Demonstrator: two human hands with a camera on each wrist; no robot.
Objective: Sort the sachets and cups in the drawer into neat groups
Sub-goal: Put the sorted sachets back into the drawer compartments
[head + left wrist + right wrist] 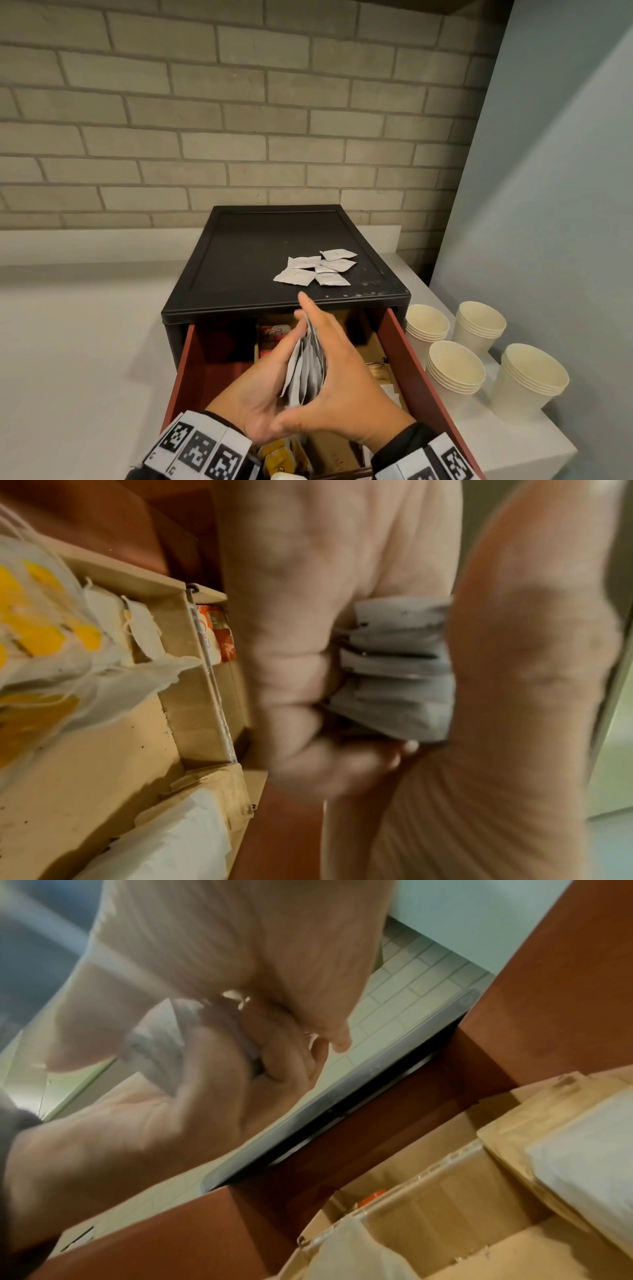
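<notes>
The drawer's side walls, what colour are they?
Reddish-brown; the drawer's side walls show best in the head view.

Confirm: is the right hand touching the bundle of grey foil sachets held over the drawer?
Touching. The head view shows the right hand pressed against the bundle of grey foil sachets, opposite the left hand.

The head camera looks forward and down from above the open drawer (411, 346) toward the brick wall, while both wrist cameras sit close beneath the hands, looking up, sharing the grey sachet stack (397, 669) and drawer interior.
</notes>
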